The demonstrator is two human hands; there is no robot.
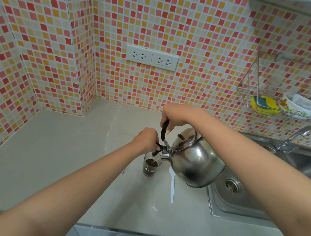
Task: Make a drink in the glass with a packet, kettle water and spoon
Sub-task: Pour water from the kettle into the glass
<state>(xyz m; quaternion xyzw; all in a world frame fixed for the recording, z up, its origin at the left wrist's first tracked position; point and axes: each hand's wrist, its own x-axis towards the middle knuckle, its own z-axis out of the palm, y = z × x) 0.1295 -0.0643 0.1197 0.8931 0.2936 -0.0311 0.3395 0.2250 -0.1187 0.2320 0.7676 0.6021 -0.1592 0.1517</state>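
The steel kettle point(194, 158), judged heavy and hot, is gripped at its black handle point(164, 130) by the closed right hand point(170, 116), while the spout flap is pinched by the left hand point(146, 139) over the fragile glass point(150, 166).

Single view only, head-worn wide-angle camera. Looks forward and down from above worktop point(65, 165), facing tiled wall corner. Strong wide-angle bend at frame edges. Both forearms enter from lower corners, meet near frame centre. Wall sockets point(152, 57) upper centre, wire rack point(253, 87) at right edge, sink point(238, 204) lower right. Worktop front edge near bottom of frame. No second view, so no shared part.
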